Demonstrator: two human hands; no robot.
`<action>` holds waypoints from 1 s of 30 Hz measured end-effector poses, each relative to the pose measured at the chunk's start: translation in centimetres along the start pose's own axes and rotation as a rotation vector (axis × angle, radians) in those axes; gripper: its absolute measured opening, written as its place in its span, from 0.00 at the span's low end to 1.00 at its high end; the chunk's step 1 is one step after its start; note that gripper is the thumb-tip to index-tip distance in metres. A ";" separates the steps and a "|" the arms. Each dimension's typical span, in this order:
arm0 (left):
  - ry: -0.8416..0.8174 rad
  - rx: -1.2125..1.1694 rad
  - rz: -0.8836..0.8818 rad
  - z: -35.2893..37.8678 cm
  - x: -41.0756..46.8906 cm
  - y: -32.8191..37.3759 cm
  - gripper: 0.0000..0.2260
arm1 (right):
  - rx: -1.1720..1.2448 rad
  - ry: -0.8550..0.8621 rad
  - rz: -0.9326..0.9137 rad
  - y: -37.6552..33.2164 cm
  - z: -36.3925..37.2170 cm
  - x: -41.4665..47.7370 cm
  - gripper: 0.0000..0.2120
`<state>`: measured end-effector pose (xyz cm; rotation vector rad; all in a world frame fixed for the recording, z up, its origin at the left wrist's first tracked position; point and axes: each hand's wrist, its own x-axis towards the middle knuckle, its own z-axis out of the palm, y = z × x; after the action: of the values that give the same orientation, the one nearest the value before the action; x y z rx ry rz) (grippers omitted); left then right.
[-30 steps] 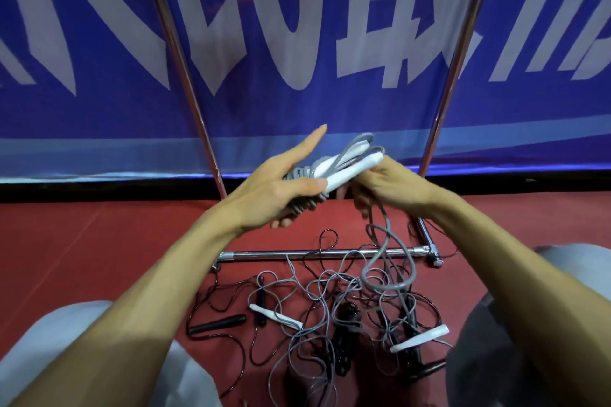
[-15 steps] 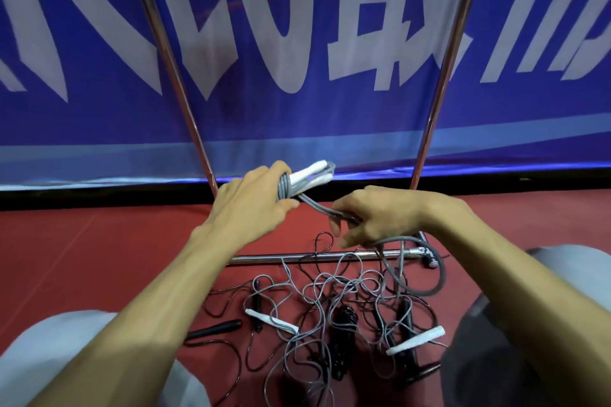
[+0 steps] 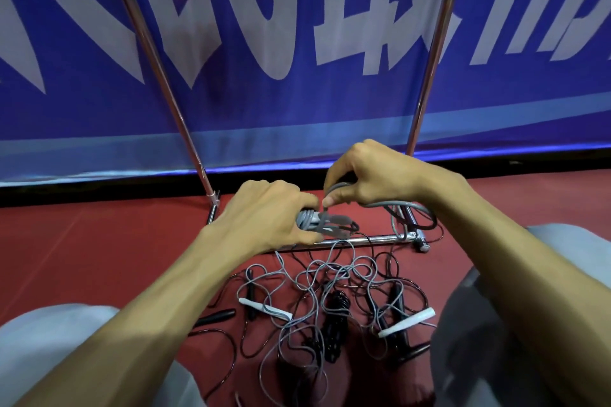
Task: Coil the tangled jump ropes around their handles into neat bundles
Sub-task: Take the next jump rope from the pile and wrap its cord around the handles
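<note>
Left hand [image 3: 264,218] clamped around grey rope bundle [image 3: 309,220] (handles mostly hidden). Right hand [image 3: 373,175] pinching loose grey rope [image 3: 395,204] — thumb against forefinger.

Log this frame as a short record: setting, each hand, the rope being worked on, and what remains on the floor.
setting: red floor, blue banner on a metal frame
left hand: closed around a partly wound grey rope bundle
right hand: pinching the grey rope's loose length, beside the bundle
floor pile: tangled grey and black ropes, white handles, black handles
task state: bundle unfinished
</note>
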<state>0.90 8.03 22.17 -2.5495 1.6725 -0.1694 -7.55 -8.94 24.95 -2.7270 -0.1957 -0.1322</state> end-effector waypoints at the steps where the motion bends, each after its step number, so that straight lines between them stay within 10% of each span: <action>1: 0.024 0.012 0.006 0.0 0.0 0.0 0.20 | -0.012 -0.003 0.005 0.2 0.0 0.0 0.09; 7: 0.023 -0.148 0.042 -1.0 -0.9 -1.0 0.16 | 0.002 -0.090 0.106 1.6 -0.1 0.1 0.10; 13: -0.006 -1.147 -0.022 -2.2 -1.5 -1.6 0.07 | -0.016 -0.034 0.045 1.9 1.5 0.6 0.06; 19: 0.267 -1.544 -0.334 -2.1 -0.3 -2.1 0.17 | -0.019 -0.063 0.186 1.0 2.5 1.6 0.14; 24: 0.480 -1.311 -0.615 -1.3 0.0 -4.6 0.11 | 0.028 -0.311 0.264 1.0 3.0 0.8 0.12; 30: 0.314 -0.545 -0.588 0.2 -0.5 -5.3 0.15 | -0.055 -0.152 0.054 -1.1 2.4 0.5 0.07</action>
<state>5.49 10.59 22.68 -3.5415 1.0836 -0.1747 -7.07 -6.94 23.27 -2.7950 -0.1637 0.0871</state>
